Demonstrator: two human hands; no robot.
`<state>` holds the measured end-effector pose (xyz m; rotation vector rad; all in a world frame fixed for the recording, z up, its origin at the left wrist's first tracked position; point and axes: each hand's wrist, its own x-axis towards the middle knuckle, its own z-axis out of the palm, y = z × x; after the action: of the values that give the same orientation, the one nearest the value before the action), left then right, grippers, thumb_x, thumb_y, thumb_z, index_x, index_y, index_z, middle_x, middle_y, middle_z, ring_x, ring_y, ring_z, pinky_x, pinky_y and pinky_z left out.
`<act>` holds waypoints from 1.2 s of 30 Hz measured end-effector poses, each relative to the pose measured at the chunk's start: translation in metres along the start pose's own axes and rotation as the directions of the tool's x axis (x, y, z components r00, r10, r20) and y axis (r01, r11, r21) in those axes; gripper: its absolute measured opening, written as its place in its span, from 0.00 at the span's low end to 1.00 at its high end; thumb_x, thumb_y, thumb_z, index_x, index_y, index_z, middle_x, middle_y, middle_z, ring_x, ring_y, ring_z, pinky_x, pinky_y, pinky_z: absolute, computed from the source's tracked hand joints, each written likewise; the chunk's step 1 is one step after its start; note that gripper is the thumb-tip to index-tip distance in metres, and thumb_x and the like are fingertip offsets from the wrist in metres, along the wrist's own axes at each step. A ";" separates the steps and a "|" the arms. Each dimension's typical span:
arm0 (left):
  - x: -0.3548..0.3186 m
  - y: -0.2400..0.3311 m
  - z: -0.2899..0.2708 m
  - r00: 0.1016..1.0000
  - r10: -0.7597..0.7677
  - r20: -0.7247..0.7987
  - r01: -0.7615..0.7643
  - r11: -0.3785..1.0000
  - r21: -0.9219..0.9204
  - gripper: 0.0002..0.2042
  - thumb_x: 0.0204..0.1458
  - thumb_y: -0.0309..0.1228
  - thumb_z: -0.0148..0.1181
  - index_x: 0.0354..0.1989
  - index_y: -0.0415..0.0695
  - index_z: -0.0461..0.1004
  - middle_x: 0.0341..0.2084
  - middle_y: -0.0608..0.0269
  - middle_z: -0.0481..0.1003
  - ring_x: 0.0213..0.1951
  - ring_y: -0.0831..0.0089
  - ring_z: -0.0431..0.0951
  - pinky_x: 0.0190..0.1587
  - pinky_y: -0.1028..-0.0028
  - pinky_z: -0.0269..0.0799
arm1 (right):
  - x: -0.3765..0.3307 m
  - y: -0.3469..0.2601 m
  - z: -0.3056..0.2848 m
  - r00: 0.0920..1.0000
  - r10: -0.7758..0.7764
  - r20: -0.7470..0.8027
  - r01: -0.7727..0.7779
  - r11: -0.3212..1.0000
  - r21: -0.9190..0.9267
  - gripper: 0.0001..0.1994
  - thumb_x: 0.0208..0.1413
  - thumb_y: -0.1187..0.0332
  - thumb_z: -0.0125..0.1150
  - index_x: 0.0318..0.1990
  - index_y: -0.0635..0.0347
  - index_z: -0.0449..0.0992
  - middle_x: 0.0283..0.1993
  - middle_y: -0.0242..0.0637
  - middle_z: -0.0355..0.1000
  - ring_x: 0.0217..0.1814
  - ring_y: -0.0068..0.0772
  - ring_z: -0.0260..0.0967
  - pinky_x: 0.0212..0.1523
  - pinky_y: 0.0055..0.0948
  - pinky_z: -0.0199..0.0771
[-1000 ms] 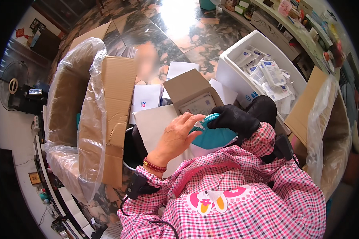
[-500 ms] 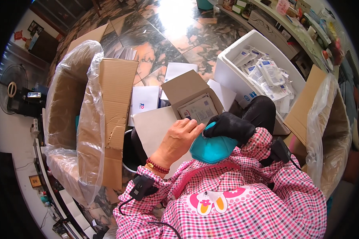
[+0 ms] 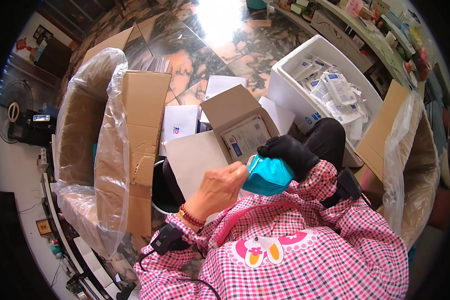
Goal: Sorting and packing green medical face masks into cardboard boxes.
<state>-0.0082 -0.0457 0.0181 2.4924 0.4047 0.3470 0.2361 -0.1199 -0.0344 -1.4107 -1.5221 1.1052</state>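
Both hands meet at chest height over the lap, on a soft teal fabric piece, folded and pouch-like point(image 3: 267, 175). Left hand point(image 3: 220, 187), bare with a red bead bracelet at the wrist, pinches its left edge with fingers closed. Right hand point(image 3: 287, 152), in a black glove, grips the top right of the same piece from above. The teal piece sits between the two, touching both; its long axis runs roughly left to right, tilted slightly down toward the right. Neither hand is clearly nearer, both are on it.

Just beyond the hands, up and left: a small open brown cardboard box point(image 3: 235, 120) with its flap raised, holding a flat white packet with a blue and red printed label point(image 3: 245, 137) that lies slanted. A plain white sheet point(image 3: 192, 160) lies left of that box, near the left hand.

Further out:
- white foam bin point(image 3: 297, 95) upper right, filled with small white sachets with blue print point(image 3: 335, 90)
- large brown carton lined with clear plastic bag point(image 3: 105, 145) to the left, well apart
- second plastic-lined carton point(image 3: 410, 165) at the right
- white flat box with blue and red mark point(image 3: 180, 125) on the marble floor point(image 3: 185, 65)
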 end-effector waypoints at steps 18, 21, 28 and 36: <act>-0.041 -0.003 -0.033 0.792 -0.578 -0.197 0.283 0.633 -0.720 0.06 0.64 0.27 0.52 0.36 0.37 0.71 0.27 0.72 0.72 0.27 0.86 0.68 0.29 0.82 0.62 | 0.011 -0.041 0.000 0.988 0.154 -0.005 -0.154 0.988 0.014 0.06 0.55 0.69 0.64 0.36 0.63 0.81 0.34 0.40 0.78 0.34 0.26 0.76 0.41 0.29 0.77; -0.006 0.004 -0.018 0.848 -0.388 -0.360 0.071 0.758 -0.649 0.04 0.60 0.21 0.56 0.41 0.35 0.73 0.33 0.66 0.76 0.32 0.79 0.75 0.35 0.81 0.69 | 0.016 -0.076 -0.006 0.937 0.318 0.146 -0.324 0.946 0.017 0.12 0.54 0.62 0.67 0.38 0.61 0.82 0.34 0.42 0.78 0.36 0.32 0.76 0.42 0.32 0.75; 0.013 0.010 0.004 0.971 -0.189 -0.149 0.088 0.854 -0.513 0.08 0.61 0.27 0.56 0.47 0.42 0.70 0.30 0.50 0.77 0.33 0.52 0.80 0.34 0.66 0.75 | 0.006 -0.074 -0.016 0.919 0.347 0.187 -0.360 0.932 0.042 0.11 0.54 0.62 0.66 0.38 0.61 0.82 0.33 0.39 0.78 0.36 0.29 0.75 0.43 0.31 0.74; 0.009 0.010 0.016 0.976 -0.161 -0.148 0.046 0.812 -0.582 0.05 0.62 0.28 0.52 0.38 0.39 0.71 0.27 0.50 0.74 0.29 0.51 0.76 0.33 0.68 0.72 | -0.004 -0.088 -0.006 0.875 0.407 0.262 -0.428 0.903 0.029 0.20 0.49 0.57 0.71 0.42 0.66 0.81 0.34 0.44 0.79 0.37 0.32 0.78 0.44 0.31 0.76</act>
<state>0.0070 -0.0583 0.0129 1.8382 0.4340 0.5731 0.2131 -0.1242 0.0509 -1.6350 -1.3444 1.6476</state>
